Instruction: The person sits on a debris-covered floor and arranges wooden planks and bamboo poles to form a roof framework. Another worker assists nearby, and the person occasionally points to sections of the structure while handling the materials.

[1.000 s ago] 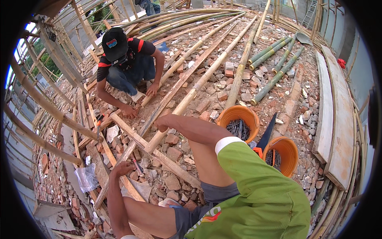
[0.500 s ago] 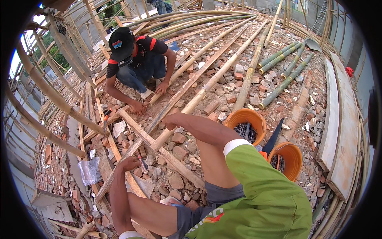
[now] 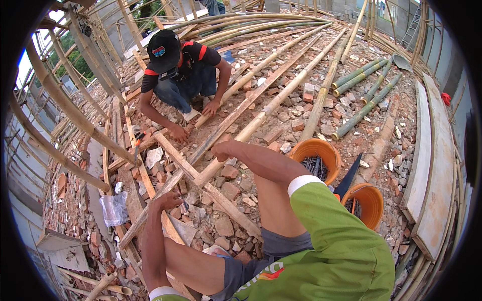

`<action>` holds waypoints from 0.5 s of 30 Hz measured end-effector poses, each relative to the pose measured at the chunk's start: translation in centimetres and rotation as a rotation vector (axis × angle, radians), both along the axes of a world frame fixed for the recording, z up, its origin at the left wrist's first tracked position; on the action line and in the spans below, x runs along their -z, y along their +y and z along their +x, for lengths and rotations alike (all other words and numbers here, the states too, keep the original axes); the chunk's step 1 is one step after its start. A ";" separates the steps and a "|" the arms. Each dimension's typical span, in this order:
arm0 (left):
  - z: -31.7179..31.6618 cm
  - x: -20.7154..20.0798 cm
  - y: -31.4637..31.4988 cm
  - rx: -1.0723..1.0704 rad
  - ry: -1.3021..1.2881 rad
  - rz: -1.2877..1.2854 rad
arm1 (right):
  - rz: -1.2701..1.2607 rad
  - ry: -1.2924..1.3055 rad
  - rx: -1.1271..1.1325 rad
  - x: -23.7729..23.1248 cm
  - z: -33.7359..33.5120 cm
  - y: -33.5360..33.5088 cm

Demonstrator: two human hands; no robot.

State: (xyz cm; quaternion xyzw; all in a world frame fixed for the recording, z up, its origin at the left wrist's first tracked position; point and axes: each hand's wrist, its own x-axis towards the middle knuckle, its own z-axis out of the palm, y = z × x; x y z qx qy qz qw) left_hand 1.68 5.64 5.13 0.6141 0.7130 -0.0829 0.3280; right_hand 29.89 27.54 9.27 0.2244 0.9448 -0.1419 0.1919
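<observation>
My right hand [image 3: 224, 148] is closed over a pale bamboo pole [image 3: 257, 122], close to its near end. That end rests by a short wooden batten [image 3: 221, 204], which lies slantwise across a long plank [image 3: 208, 144]. Beside the plank's nearer part, my left hand [image 3: 168, 201] has its fingers curled. A small dark and reddish tool [image 3: 184, 204] shows at those fingers, too small to name. Opposite me a co-worker in a black cap crouches, one hand [image 3: 213, 107] by another bamboo pole [image 3: 238, 84] and the other hand [image 3: 178, 133] low near the batten's far end.
Broken brick rubble [image 3: 228, 190] covers the ground. On my right stand two orange buckets [image 3: 331, 159] of nails, with a dark saw blade [image 3: 347, 178] between them. Green bamboo pieces [image 3: 365, 107] and wide boards [image 3: 435, 165] lie farther right. Upright bamboo poles [image 3: 75, 123] stand left.
The view has shifted slightly, so the scene sits a little farther right. My left hand has moved slightly up and away from me; my right hand stays on the bamboo pole.
</observation>
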 end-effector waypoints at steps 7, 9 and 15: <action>0.8 -0.2 0.3 0.001 0.013 0.028 | -0.073 0.036 0.006 2.4 -0.8 2.0; 1.2 -0.8 0.2 -0.010 0.028 -0.016 | -0.089 0.052 0.034 1.4 -0.5 1.1; 0.9 -1.1 0.1 -0.026 0.000 -0.050 | -0.114 0.046 0.060 0.9 -0.4 0.9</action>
